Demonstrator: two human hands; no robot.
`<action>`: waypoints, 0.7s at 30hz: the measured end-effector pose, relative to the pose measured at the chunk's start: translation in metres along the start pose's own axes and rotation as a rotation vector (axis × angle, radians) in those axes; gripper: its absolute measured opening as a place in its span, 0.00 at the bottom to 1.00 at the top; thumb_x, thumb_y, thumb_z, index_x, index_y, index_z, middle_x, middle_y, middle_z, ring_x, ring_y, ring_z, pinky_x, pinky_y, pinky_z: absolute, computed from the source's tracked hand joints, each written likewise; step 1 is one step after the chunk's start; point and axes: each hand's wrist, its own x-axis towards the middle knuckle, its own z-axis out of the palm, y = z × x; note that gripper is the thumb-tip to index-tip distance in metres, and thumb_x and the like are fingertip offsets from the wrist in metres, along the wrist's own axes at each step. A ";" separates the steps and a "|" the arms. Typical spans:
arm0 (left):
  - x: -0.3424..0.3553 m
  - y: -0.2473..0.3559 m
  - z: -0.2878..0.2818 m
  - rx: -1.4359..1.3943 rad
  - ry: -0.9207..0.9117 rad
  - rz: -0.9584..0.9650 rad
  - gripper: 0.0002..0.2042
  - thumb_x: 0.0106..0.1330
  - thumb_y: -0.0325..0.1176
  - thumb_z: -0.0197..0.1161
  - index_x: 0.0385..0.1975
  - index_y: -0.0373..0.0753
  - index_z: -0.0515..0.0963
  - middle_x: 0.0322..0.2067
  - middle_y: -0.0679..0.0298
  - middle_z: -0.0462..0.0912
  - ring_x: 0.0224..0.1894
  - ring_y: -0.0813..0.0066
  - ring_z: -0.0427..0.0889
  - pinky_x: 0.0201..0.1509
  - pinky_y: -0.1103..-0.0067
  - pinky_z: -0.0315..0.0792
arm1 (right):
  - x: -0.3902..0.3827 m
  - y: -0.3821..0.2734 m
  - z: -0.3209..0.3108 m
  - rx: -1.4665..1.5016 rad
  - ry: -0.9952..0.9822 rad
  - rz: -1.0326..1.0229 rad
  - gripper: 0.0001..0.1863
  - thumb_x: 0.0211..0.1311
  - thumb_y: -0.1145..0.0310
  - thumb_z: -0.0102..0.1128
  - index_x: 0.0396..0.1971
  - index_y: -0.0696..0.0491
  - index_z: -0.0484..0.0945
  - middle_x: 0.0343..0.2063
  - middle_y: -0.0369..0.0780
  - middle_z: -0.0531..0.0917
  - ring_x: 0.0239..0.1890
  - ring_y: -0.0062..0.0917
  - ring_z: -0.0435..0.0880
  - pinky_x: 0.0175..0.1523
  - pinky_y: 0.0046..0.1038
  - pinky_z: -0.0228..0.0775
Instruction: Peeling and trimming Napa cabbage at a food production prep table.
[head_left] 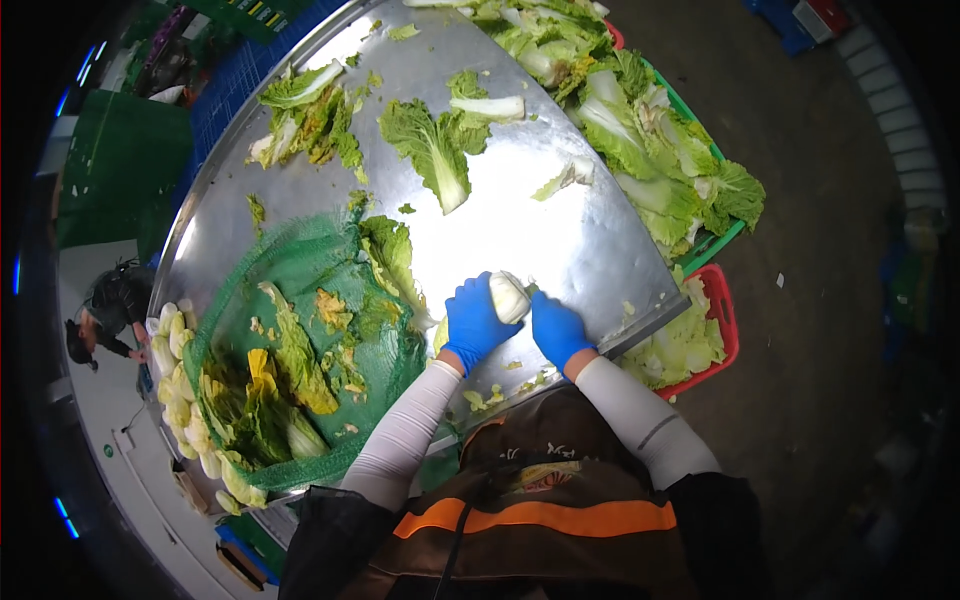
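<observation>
Close to the front edge of the metal table, a Chinese cabbage (509,298) lies with its pale base turned up toward me. My left hand (476,318), in a blue glove, is wrapped over its left side and holds it. On the cabbage's right is my right hand (558,328), also gloved in blue, with its fingers curled closed. A small greenish bit shows at its fingertips; whatever it grips is too hidden to name. To the left of my hands, a green mesh bag (400,365) lies spread, with yellowed cabbage leaves (290,345) on it.
Loose leaves (432,150) are scattered over the metal table (520,220). A green crate (722,240) and a red crate (733,330), heaped with leaves, stand off the right edge. Trimmed cabbages (180,400) line the left edge, where another person (110,310) stands.
</observation>
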 end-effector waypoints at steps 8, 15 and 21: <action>0.005 -0.020 -0.019 -0.311 0.047 0.030 0.51 0.33 0.58 0.79 0.59 0.36 0.64 0.51 0.49 0.74 0.53 0.54 0.75 0.56 0.65 0.70 | -0.051 0.052 -0.033 -0.063 -0.102 0.142 0.09 0.64 0.65 0.50 0.36 0.55 0.73 0.29 0.47 0.83 0.28 0.37 0.84 0.32 0.38 0.77; -0.037 -0.004 -0.073 -0.447 0.256 0.546 0.52 0.38 0.47 0.80 0.65 0.37 0.58 0.61 0.46 0.64 0.61 0.48 0.67 0.65 0.61 0.62 | -0.043 -0.007 -0.122 1.418 -0.217 0.326 0.22 0.63 0.51 0.60 0.45 0.55 0.75 0.29 0.36 0.80 0.18 0.11 0.70 0.23 0.16 0.66; -0.095 -0.043 0.062 -1.079 0.210 -0.006 0.40 0.57 0.38 0.69 0.68 0.39 0.55 0.59 0.48 0.67 0.57 0.54 0.73 0.59 0.65 0.71 | -0.043 -0.012 -0.078 1.210 -0.385 0.188 0.24 0.56 0.58 0.69 0.48 0.55 0.74 0.25 0.32 0.75 0.20 0.12 0.71 0.23 0.16 0.66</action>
